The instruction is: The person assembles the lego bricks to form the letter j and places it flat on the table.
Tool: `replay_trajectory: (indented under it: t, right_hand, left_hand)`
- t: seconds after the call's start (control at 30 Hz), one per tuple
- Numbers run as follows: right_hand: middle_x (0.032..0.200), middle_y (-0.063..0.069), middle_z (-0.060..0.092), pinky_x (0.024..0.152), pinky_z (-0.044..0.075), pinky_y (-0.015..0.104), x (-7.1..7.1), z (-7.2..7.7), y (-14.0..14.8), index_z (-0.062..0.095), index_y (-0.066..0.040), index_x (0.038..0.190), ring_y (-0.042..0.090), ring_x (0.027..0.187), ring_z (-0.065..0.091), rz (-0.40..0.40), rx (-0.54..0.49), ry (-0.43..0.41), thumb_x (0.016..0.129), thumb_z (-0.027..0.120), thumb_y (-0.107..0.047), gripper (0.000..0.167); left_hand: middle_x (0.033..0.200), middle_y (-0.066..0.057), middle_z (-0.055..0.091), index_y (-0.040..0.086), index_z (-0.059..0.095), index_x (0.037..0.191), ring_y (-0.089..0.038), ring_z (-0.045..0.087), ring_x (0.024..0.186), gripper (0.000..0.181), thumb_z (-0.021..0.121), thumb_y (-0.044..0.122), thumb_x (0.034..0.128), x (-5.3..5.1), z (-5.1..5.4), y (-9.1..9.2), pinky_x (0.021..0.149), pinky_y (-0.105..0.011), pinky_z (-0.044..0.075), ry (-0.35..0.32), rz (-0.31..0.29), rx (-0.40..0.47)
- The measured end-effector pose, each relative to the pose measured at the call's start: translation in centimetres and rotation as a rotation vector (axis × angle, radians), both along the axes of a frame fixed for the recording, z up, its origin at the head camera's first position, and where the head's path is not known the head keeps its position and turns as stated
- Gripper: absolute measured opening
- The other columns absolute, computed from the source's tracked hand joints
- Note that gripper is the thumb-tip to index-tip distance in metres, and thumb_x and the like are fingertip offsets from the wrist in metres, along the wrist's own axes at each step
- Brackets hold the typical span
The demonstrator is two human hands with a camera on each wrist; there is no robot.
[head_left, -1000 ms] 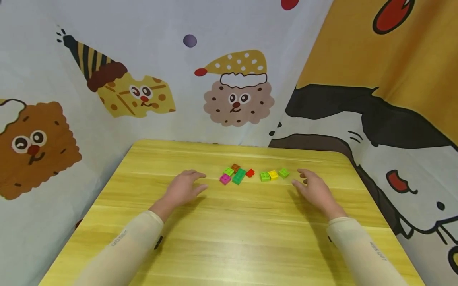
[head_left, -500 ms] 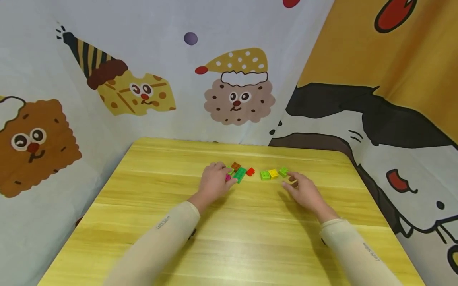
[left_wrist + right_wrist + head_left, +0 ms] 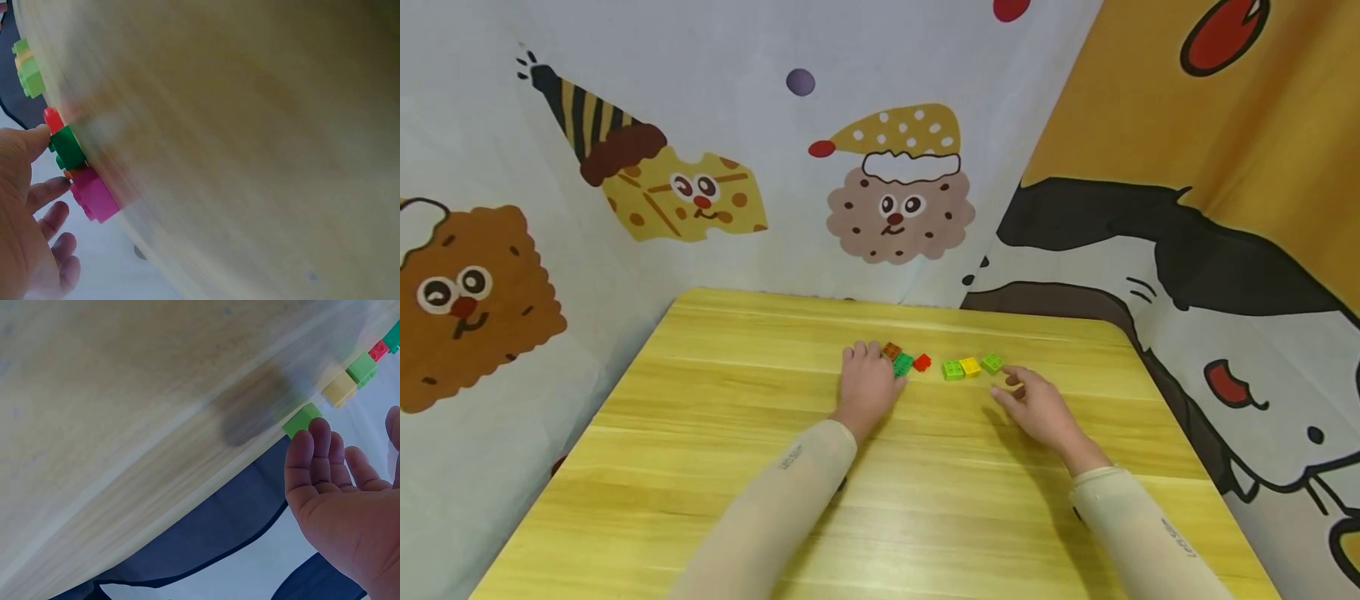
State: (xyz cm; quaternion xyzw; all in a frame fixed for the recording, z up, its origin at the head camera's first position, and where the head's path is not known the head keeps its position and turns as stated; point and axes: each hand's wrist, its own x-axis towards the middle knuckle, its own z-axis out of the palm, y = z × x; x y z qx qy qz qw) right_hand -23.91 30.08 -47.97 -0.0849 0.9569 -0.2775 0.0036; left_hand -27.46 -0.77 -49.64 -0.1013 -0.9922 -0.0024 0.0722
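My left hand (image 3: 867, 385) reaches over the left cluster of toy building bricks. In the left wrist view its thumb is beside the dark green brick (image 3: 68, 147), and the index fingertip lies by the magenta brick (image 3: 96, 197); the fingers are apart and loosely bent. Contact is hard to make out. The magenta brick is hidden under the hand in the head view, where a brown brick (image 3: 892, 350) shows behind. My right hand (image 3: 1037, 404) hovers with relaxed fingers just right of a lone light green brick (image 3: 992, 363), holding nothing.
A small red brick (image 3: 922, 362) sits right of the dark green one. Further right, a light green brick (image 3: 952, 370) and a yellow brick (image 3: 971, 367) stand side by side. The wooden table (image 3: 910, 500) ends against a cartoon-printed cloth (image 3: 737, 267).
My left hand has moved right and forward from beside the cluster to over it, covering the magenta and left light green bricks. My right hand has shifted slightly left, closer to the lone brick.
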Motion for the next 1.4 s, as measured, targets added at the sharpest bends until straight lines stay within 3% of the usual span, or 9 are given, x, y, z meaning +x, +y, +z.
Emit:
replay_trajectory:
  t: [0.1, 0.23, 0.43, 0.57, 0.77, 0.93, 1.07, 1.4]
  right_hand:
    - [0.142, 0.025, 0.063, 0.091, 0.059, 0.054, 0.0, -0.1, 0.1, 0.049, -0.003, 0.156, 0.038, 0.118, 0.067, -0.007, 0.001, -0.002, 0.109, 0.063, -0.038, 0.061]
    - [0.142, 0.025, 0.063, 0.092, 0.059, 0.055, -0.1, -0.2, 0.1, 0.050, -0.002, 0.156, 0.039, 0.118, 0.068, -0.003, -0.004, -0.004, 0.109, 0.063, -0.040, 0.062]
    - [0.143, 0.024, 0.063, 0.094, 0.059, 0.056, 0.0, -0.2, 0.2, 0.050, -0.002, 0.156, 0.040, 0.120, 0.067, -0.006, -0.007, -0.009, 0.109, 0.062, -0.041, 0.062]
    - [0.141, 0.025, 0.064, 0.093, 0.060, 0.054, 0.0, -0.3, 0.2, 0.051, 0.000, 0.154, 0.040, 0.119, 0.068, 0.003, -0.003, -0.001, 0.109, 0.063, -0.038, 0.060]
    - [0.138, 0.025, 0.066, 0.094, 0.059, 0.056, 0.0, -0.6, 0.3, 0.054, 0.000, 0.152, 0.040, 0.119, 0.069, 0.002, -0.010, 0.006, 0.109, 0.063, -0.041, 0.059]
    - [0.130, 0.023, 0.070, 0.095, 0.059, 0.056, 0.2, -0.9, 0.6, 0.057, 0.000, 0.148, 0.038, 0.114, 0.070, 0.008, 0.022, 0.006, 0.109, 0.063, -0.041, 0.057]
    - [0.125, 0.019, 0.074, 0.095, 0.058, 0.055, 0.6, -1.0, 1.0, 0.058, -0.001, 0.147, 0.034, 0.112, 0.071, 0.003, 0.031, -0.018, 0.109, 0.064, -0.038, 0.054]
    - [0.126, 0.016, 0.074, 0.095, 0.060, 0.050, 0.2, -0.9, 1.2, 0.057, -0.003, 0.149, 0.031, 0.113, 0.072, 0.022, 0.001, -0.086, 0.108, 0.066, -0.035, 0.052]
  left_hand:
    - [0.116, -0.004, 0.061, 0.016, 0.072, 0.084, -0.027, 0.048, 0.108, 0.052, 0.063, 0.064, 0.1017, -0.3, -0.4, 0.2, 0.098, -0.043, 0.041, 0.006, 0.017, 0.010]
    - [0.115, -0.004, 0.059, 0.015, 0.072, 0.084, -0.027, 0.046, 0.106, 0.049, 0.065, 0.061, 0.1015, -0.5, -0.5, 0.2, 0.097, -0.042, 0.040, -0.003, 0.011, 0.019]
    - [0.124, -0.004, 0.062, 0.016, 0.082, 0.111, -0.026, 0.047, 0.112, 0.044, 0.068, 0.057, 0.1017, 0.6, 0.1, -0.5, 0.098, -0.040, 0.044, -0.037, -0.060, 0.010]
    - [0.127, -0.003, 0.064, 0.020, 0.082, 0.121, -0.025, 0.052, 0.114, 0.038, 0.072, 0.050, 0.1008, 2.0, 0.6, -1.5, 0.099, -0.040, 0.050, -0.065, -0.163, 0.022]
    - [0.122, -0.003, 0.076, 0.014, 0.081, 0.121, -0.026, 0.066, 0.122, 0.032, 0.080, 0.036, 0.0978, 3.4, 0.9, -4.1, 0.116, -0.044, 0.050, -0.172, -0.328, 0.224]
    - [0.116, -0.004, 0.080, 0.009, 0.080, 0.122, -0.022, 0.070, 0.109, 0.035, 0.084, 0.030, 0.0943, 4.1, 0.5, -5.8, 0.102, -0.043, 0.057, -0.332, -0.376, 0.441]
    - [0.114, -0.006, 0.079, 0.007, 0.079, 0.122, -0.019, 0.071, 0.105, 0.037, 0.086, 0.028, 0.0928, 4.4, 0.0, -6.5, 0.099, -0.043, 0.059, -0.407, -0.386, 0.567]
    - [0.115, -0.003, 0.080, 0.010, 0.080, 0.119, -0.020, 0.072, 0.109, 0.037, 0.089, 0.029, 0.0888, 4.0, -0.1, -7.3, 0.100, -0.043, 0.059, -0.457, -0.382, 0.618]
